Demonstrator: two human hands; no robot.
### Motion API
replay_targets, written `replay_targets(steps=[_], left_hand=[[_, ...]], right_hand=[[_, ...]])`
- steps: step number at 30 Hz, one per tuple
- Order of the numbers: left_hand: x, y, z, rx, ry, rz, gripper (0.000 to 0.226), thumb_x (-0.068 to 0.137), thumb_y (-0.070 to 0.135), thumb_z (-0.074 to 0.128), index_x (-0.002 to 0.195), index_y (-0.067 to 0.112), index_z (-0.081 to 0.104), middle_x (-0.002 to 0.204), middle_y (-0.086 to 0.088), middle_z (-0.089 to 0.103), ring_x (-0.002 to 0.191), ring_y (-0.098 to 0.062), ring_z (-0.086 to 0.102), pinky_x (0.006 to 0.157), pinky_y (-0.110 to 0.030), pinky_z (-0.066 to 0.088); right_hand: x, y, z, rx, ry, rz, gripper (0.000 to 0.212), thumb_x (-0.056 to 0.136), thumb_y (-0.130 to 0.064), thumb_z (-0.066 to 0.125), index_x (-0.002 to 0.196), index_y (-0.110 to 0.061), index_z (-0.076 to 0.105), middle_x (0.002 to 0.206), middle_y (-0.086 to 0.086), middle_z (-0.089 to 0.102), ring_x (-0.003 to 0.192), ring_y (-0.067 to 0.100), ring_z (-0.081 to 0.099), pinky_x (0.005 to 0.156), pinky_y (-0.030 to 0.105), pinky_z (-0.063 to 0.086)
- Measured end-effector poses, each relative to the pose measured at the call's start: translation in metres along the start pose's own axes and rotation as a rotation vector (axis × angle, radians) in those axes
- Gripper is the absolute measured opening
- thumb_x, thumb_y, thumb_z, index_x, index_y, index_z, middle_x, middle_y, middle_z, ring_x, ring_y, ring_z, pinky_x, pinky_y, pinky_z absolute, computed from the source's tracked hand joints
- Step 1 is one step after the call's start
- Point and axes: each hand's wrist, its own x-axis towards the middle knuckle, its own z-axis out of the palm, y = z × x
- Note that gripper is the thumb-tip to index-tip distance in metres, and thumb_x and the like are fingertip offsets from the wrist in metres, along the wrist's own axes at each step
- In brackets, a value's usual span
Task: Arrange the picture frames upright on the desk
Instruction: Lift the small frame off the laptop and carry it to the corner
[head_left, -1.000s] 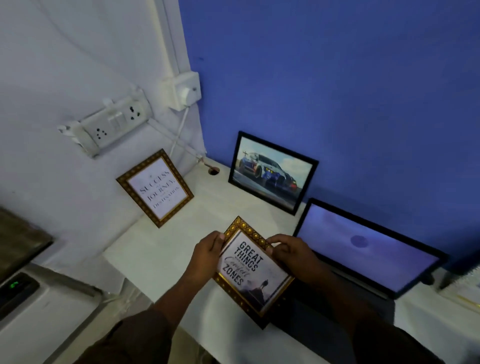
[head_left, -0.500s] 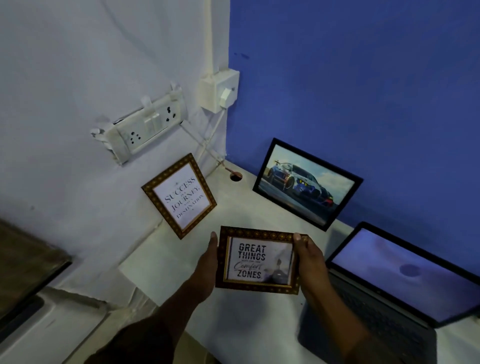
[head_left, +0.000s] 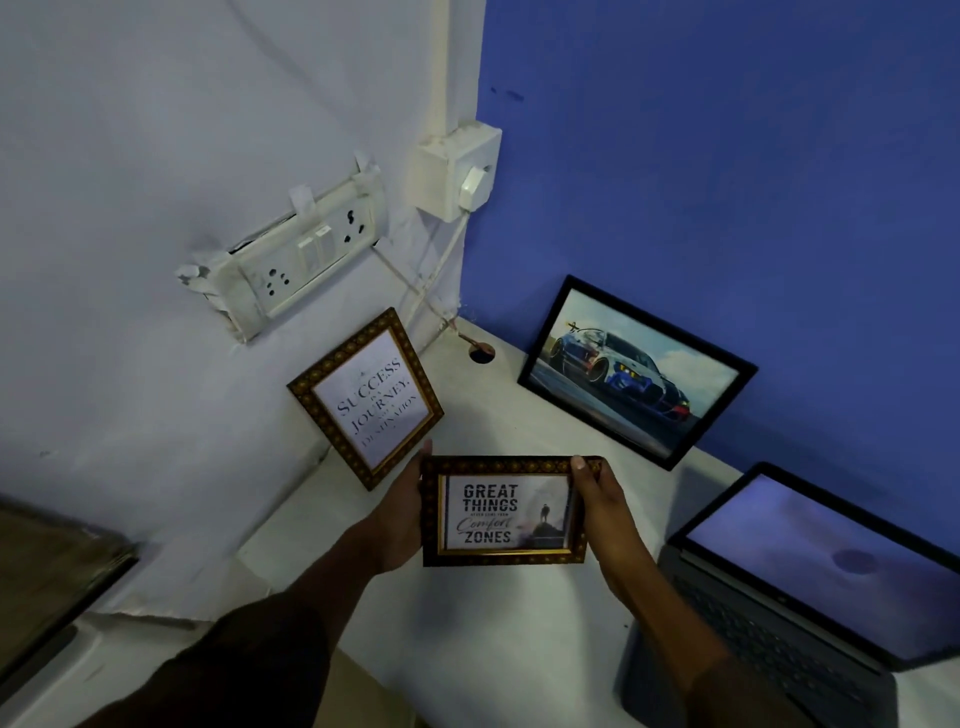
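Note:
A small gold-patterned frame (head_left: 504, 512) reading "Great things... comfort zones" is held level above the white desk (head_left: 483, 410). My left hand (head_left: 402, 512) grips its left edge and my right hand (head_left: 602, 506) grips its right edge. Just behind it a matching gold frame (head_left: 366, 397) reading "Success is a journey" leans upright against the white wall. A larger black frame (head_left: 636, 371) with a racing car picture leans against the blue wall at the back right.
An open laptop (head_left: 815, 582) stands at the right, close to my right forearm. A cable hole (head_left: 481, 353) sits in the desk's back corner, with cables running up to a wall plug box (head_left: 457, 174) and a socket strip (head_left: 301, 260).
The frame I hold has turned from tilted to level and moved forward toward the back corner, close in front of the "Success" frame. Both hands keep their grip.

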Motion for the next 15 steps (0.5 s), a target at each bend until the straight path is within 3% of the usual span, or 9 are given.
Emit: replay_targets(steps=[5, 7, 9, 12, 15], left_hand=[[0.027, 0.003, -0.001, 0.019, 0.094, 0.009, 0.069, 0.093, 0.066, 0.035, 0.122, 0.014, 0.07, 0.129, -0.023, 0.067, 0.124, -0.039, 0.06, 0.114, -0.057, 0.036], [0.04, 0.003, -0.003, 0.033, 0.131, -0.005, 0.076, 0.084, 0.07, 0.043, 0.127, 0.011, 0.067, 0.127, -0.023, 0.067, 0.123, -0.04, 0.061, 0.114, -0.056, 0.037], [0.054, 0.003, -0.005, 0.057, 0.155, -0.027, 0.079, 0.083, 0.072, 0.046, 0.127, 0.009, 0.067, 0.125, -0.023, 0.069, 0.121, -0.04, 0.063, 0.114, -0.054, 0.038], [0.068, 0.003, -0.002, 0.099, 0.179, -0.055, 0.07, 0.093, 0.068, 0.04, 0.113, 0.009, 0.073, 0.12, -0.024, 0.071, 0.118, -0.041, 0.064, 0.112, -0.05, 0.042], [0.076, -0.004, -0.005, 0.162, 0.178, -0.086, 0.075, 0.095, 0.067, 0.033, 0.108, 0.005, 0.073, 0.117, -0.026, 0.071, 0.116, -0.04, 0.066, 0.109, -0.044, 0.045]], right_hand=[[0.021, -0.007, 0.0, -0.042, -0.043, 0.091, 0.043, 0.1, -0.056, 0.04, 0.112, -0.017, 0.056, 0.1, 0.002, 0.071, 0.084, 0.008, 0.068, 0.063, 0.014, 0.048], [0.029, -0.007, 0.0, -0.042, -0.03, 0.108, 0.043, 0.101, -0.056, 0.039, 0.113, -0.018, 0.055, 0.1, 0.001, 0.071, 0.085, 0.008, 0.068, 0.061, 0.012, 0.048], [0.035, -0.005, -0.002, -0.046, -0.013, 0.104, 0.04, 0.103, -0.051, 0.038, 0.112, -0.017, 0.055, 0.1, 0.001, 0.07, 0.087, 0.009, 0.067, 0.067, 0.017, 0.051], [0.045, 0.004, -0.007, -0.033, 0.017, 0.091, 0.034, 0.104, -0.046, 0.038, 0.102, -0.018, 0.057, 0.098, 0.004, 0.068, 0.09, 0.015, 0.065, 0.091, 0.035, 0.052], [0.052, 0.018, -0.008, -0.007, 0.035, 0.098, 0.032, 0.106, -0.041, 0.039, 0.098, -0.018, 0.058, 0.096, 0.005, 0.067, 0.089, 0.017, 0.064, 0.094, 0.039, 0.049]])
